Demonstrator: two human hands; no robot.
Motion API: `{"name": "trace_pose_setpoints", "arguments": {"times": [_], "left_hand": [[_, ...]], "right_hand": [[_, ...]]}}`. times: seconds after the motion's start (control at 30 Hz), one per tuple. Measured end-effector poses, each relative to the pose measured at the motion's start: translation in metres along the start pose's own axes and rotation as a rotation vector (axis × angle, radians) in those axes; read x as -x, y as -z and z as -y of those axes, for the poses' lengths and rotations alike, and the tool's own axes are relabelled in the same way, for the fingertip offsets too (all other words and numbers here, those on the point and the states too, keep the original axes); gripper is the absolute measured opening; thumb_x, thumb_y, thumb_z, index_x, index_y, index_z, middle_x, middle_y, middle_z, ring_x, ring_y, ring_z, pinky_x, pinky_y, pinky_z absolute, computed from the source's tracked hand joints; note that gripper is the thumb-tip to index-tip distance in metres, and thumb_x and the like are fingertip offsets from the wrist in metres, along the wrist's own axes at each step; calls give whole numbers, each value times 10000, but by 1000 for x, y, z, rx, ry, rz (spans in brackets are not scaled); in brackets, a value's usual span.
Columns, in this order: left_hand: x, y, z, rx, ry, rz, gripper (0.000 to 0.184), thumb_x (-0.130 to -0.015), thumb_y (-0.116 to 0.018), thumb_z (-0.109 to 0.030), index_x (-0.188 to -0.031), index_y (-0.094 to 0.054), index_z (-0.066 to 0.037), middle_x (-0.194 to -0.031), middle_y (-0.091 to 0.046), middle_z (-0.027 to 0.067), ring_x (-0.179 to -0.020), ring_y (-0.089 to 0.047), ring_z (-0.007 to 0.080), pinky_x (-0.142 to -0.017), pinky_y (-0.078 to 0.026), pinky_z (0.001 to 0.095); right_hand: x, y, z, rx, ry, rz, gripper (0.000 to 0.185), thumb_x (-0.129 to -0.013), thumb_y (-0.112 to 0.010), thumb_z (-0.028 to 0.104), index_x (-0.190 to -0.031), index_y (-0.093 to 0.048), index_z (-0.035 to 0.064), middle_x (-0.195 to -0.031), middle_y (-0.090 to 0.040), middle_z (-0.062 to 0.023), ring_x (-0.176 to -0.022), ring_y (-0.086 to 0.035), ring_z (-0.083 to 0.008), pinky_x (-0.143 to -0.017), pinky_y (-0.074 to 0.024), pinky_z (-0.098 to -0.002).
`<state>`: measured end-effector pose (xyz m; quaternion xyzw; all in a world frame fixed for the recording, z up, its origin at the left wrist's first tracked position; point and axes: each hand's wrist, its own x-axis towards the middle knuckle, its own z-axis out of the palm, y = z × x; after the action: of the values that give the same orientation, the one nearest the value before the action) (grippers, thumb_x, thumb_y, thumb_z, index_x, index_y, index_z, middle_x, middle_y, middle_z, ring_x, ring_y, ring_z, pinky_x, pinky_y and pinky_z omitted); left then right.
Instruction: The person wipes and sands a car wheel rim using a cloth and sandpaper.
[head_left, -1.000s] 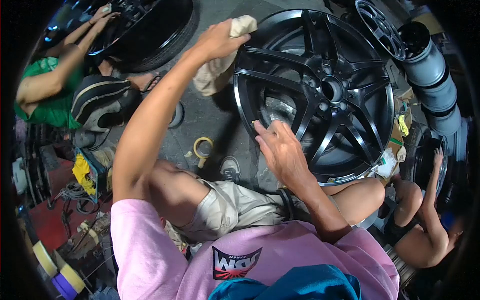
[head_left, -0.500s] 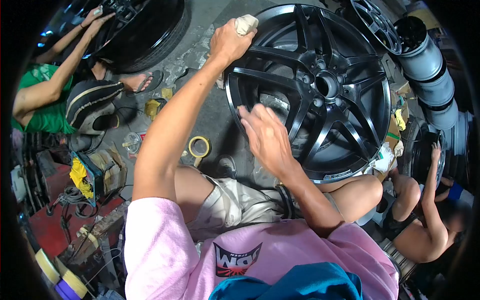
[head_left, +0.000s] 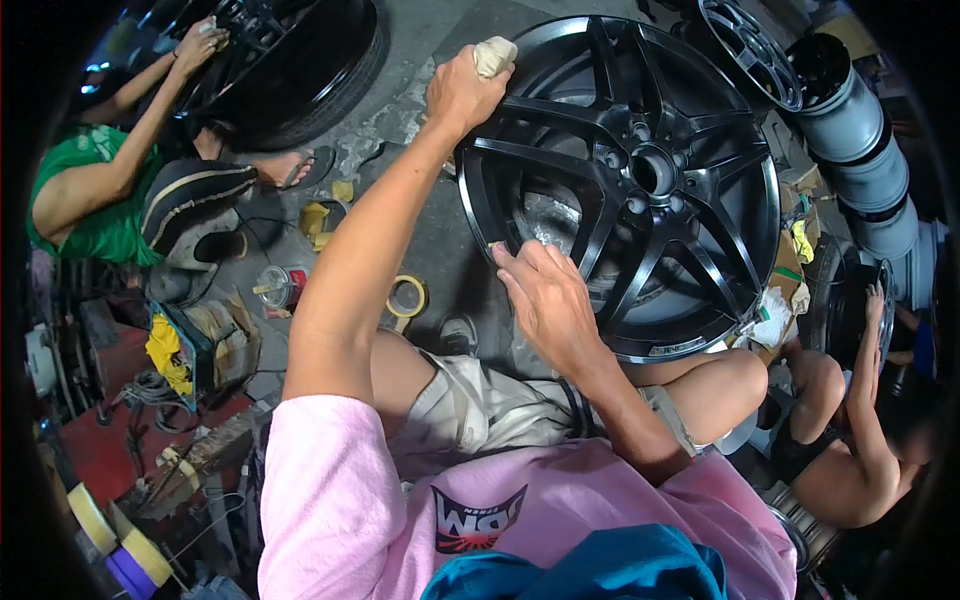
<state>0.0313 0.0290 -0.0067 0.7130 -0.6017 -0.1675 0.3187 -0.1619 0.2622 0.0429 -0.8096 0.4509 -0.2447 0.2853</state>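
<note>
A large black alloy wheel (head_left: 625, 240) with several split spokes and a polished rim edge stands in front of me, its spoked face turned up toward me. My left hand (head_left: 468, 92) is closed around a bunched beige cloth (head_left: 494, 57) at the wheel's upper left edge. At the lower left of the rim is my right hand (head_left: 548, 292), with thumb and fingers apart. Its thumb side is close to the rim edge; whether it touches cannot be seen. I see nothing held in that hand.
A roll of yellow masking tape (head_left: 408, 296) and a plastic cup (head_left: 272, 287) are on the floor. Grey wheel barrels (head_left: 858, 130) are stacked at right. One co-worker in a green shirt (head_left: 95, 200) handles a tyred wheel; another person (head_left: 850, 440) sits at lower right.
My right hand has shifted slightly down and right along the rim, and its blur is gone. My left hand stays on the cloth, almost unmoved. The view has shifted slightly.
</note>
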Motion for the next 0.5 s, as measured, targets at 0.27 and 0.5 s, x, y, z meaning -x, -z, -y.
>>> {"name": "trace_pose_setpoints", "arguments": {"times": [0.27,0.5], "left_hand": [[-3,-3,6,18,-7,8,567,-921,-767,-527,-1254,-719,-70,-1186,-773,252,-1154,-718,460,-994,-561,548],[-9,-8,11,43,-18,18,563,-925,-763,-529,-1275,-718,-90,-1197,-776,237,-1167,-715,457,-1007,-556,543]], "right_hand": [[-22,-9,-6,17,16,-21,287,-1020,-651,88,-1281,-726,-1,-1008,-582,-133,-958,-591,-326,-837,-474,-454],[-41,-18,-15,-10,62,-148,279,-1025,-647,59,-1276,-729,-30,-944,-567,-177,-923,-587,-375,-834,-475,-465]]}}
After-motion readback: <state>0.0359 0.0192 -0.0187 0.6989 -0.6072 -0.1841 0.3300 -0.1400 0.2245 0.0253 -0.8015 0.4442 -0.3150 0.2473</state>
